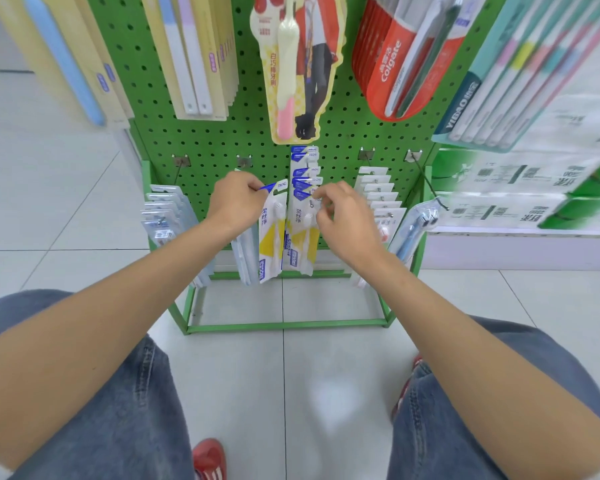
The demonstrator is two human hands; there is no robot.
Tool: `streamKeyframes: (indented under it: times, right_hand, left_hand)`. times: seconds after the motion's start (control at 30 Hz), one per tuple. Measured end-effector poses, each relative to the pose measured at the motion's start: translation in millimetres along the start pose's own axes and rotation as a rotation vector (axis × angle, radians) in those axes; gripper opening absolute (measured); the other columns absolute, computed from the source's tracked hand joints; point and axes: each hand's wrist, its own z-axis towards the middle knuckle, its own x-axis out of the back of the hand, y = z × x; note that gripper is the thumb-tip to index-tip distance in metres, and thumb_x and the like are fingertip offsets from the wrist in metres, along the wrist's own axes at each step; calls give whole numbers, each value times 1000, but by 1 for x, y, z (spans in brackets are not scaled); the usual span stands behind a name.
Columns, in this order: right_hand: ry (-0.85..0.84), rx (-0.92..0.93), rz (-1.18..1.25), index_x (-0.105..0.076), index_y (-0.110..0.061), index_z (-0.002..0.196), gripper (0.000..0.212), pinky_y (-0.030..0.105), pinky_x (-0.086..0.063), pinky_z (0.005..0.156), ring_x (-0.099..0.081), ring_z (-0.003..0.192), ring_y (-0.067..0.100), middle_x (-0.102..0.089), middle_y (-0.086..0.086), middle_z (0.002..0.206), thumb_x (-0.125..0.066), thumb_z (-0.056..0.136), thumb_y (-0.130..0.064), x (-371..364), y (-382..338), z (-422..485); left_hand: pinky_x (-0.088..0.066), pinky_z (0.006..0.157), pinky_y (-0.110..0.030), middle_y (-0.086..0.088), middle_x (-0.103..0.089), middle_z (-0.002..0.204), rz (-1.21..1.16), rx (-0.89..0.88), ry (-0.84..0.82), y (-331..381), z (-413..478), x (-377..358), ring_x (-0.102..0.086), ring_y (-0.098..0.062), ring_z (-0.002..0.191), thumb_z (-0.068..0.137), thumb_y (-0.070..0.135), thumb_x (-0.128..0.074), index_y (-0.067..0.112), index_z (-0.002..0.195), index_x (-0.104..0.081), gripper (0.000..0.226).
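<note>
A green pegboard rack [222, 140] stands in front of me with toothbrush packs on hooks. My left hand [238, 202] pinches the top corner of one blue, white and yellow toothbrush pack [271, 237], which hangs free and tilted. Right of it, a row of the same packs [303, 188] hangs on a centre hook. My right hand [343, 216] has its fingers curled at the front pack of that row, near the hook's tip. Whether it grips the pack or the hook is hidden by the fingers.
Clear-packed brushes [161, 213] hang at lower left, white packs [381, 195] and a blue brush pack [413, 230] at lower right. A Colgate pack [395, 64] and others hang above. Green boxes [534, 188] fill a shelf at right. My knees are over the tiled floor [291, 393].
</note>
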Motion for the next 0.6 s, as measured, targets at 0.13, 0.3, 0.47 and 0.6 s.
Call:
streamKeyframes:
  times: [0.13,0.3,0.47,0.6]
  right_hand:
    - [-15,-33,84,-66,-13,110,28,30,-46,72,-50,73,9,-55,-4,96,-50,90,-3,-5,-3,-3]
    - [-37,-153,275,-62,-15,119,28,28,-49,74,-57,71,7,-63,-1,101,-51,94,-12,-4,-3,-5]
    - [-58,-208,401,-62,-17,119,28,24,-47,68,-56,72,12,-63,-5,95,-61,95,-30,6,-2,-13]
    - [-50,-218,419,-60,-16,85,18,15,-32,53,-41,53,-1,-50,-12,65,-61,95,-30,14,3,-19]
  left_hand:
    - [-54,79,-36,-3,-65,84,-66,-2,-50,-3,-2,2,-63,-25,82,97,16,-57,8,97,-71,16]
    - [-56,87,-46,-11,-69,93,-130,2,-151,4,-6,3,-67,-30,95,97,17,-58,14,91,-68,13]
    - [-59,83,-35,-12,-71,95,-293,6,-327,20,-16,-1,-68,-22,88,99,15,-57,11,94,-68,13]
    - [-59,87,-38,-22,-69,104,-417,-14,-429,28,-26,-11,-68,-30,95,98,13,-59,6,97,-69,13]
